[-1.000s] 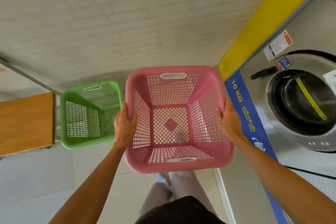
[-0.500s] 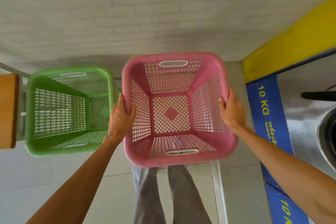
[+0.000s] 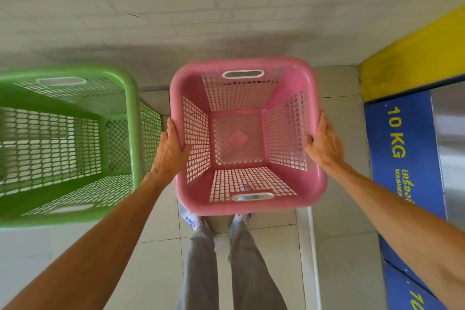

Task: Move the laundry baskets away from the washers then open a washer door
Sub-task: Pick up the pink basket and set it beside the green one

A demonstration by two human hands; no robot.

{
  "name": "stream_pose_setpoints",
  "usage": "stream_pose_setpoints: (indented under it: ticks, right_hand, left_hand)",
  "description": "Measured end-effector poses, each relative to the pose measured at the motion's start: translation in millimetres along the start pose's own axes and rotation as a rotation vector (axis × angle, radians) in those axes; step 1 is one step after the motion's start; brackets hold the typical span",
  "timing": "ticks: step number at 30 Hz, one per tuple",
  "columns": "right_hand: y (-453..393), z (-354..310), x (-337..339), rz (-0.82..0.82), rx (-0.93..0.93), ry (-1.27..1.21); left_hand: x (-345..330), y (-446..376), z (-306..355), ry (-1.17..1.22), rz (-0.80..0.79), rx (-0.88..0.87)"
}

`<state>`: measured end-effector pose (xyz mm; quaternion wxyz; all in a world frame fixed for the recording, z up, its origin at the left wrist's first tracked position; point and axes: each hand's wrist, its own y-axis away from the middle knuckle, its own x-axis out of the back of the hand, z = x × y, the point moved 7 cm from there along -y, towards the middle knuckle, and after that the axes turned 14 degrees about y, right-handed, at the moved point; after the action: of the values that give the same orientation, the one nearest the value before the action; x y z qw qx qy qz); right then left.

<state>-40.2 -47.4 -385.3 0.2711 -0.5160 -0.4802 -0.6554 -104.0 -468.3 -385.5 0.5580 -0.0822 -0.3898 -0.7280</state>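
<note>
A pink lattice laundry basket hangs empty in front of me, above my feet. My left hand grips its left rim and my right hand grips its right rim. A green lattice basket, also empty, stands on the tiled floor just to the left, close to my left hand. At the right edge runs the washer's front, a blue panel marked 10 KG under a yellow band; the washer door is out of view.
A white brick wall closes off the far side just beyond both baskets. Pale floor tiles lie between the pink basket and the washer front. My legs stand directly below the pink basket.
The view has swung left and down, so the washer door has left the frame. The pink basket now hangs lower, next to the green basket, which fills more of the left side.
</note>
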Motion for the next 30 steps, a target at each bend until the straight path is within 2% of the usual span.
stream_pose_setpoints:
  ticks: [10, 15, 20, 23, 30]
  right_hand:
    - [-3, 7, -11, -0.026, -0.030, 0.034]
    - [0, 0, 3, -0.027, -0.067, 0.060]
    - [10, -35, 41, 0.112, 0.008, 0.190]
    - [20, -66, 66, 0.084, 0.065, 0.141]
    - [68, -144, 134, -0.046, 0.177, 0.063]
  left_hand:
    - [-7, -2, -4, 0.053, -0.029, 0.019]
    - [-4, 2, 2, 0.006, -0.088, 0.008]
    - [22, 18, 10, -0.081, -0.035, 0.100]
    - [47, 38, 21, -0.112, -0.001, 0.109]
    - [127, 109, 54, -0.014, 0.059, 0.093]
